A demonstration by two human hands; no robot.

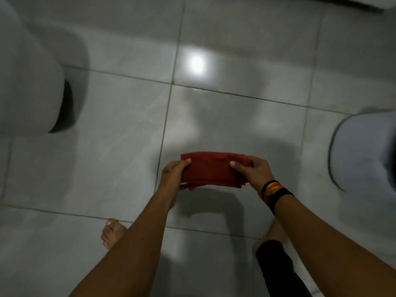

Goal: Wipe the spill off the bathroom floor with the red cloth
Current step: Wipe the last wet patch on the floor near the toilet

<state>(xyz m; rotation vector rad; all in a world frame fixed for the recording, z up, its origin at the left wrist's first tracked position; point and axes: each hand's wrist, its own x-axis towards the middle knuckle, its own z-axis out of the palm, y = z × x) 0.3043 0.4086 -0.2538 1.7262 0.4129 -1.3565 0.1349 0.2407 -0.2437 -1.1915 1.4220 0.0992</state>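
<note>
A: You hold the red cloth (214, 170) folded in a flat band, in the air above the floor (120, 129). Your left hand (174, 174) pinches its left end, thumb on top, and your right hand (255, 170) pinches the right end in the same way. Both are closed on the cloth

B: Where do I put it down?

A: I think the spill is the pale wet patch (214, 121) on the tile just ahead of the cloth, but the shine makes its edge hard to see. Keep the folds together, so you have a thick pad

B: And then?

A: Lower it flat at the far side of the patch, press with one palm and pull toward you in straight strokes. Your bare foot (112, 232) stands near, so keep it off the wet tile
</note>
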